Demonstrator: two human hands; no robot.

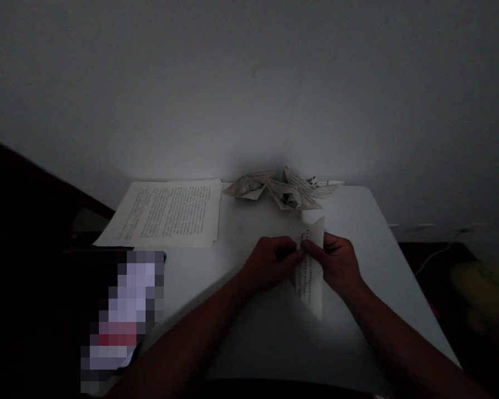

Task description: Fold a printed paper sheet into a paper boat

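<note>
A narrow folded sheet of printed paper (310, 280), with a pointed upper end, is held upright between my two hands above the white table. My left hand (270, 260) pinches its left edge with thumb and index finger. From the other side my right hand (339, 260) grips it, thumb across the printed face and fingers hidden behind. Just beyond the hands, at the back of the table, lie several folded paper boats: one on the left (249, 187), one in the middle (293, 197) and one behind on the right (320, 185).
A stack of printed sheets (166, 213) lies at the table's back left. In front of it, a blurred-out bright screen (128, 310) rests by the left edge. The white table (370, 238) meets a pale wall (249, 100). A yellowish object (488, 293) and a cable are off to the right.
</note>
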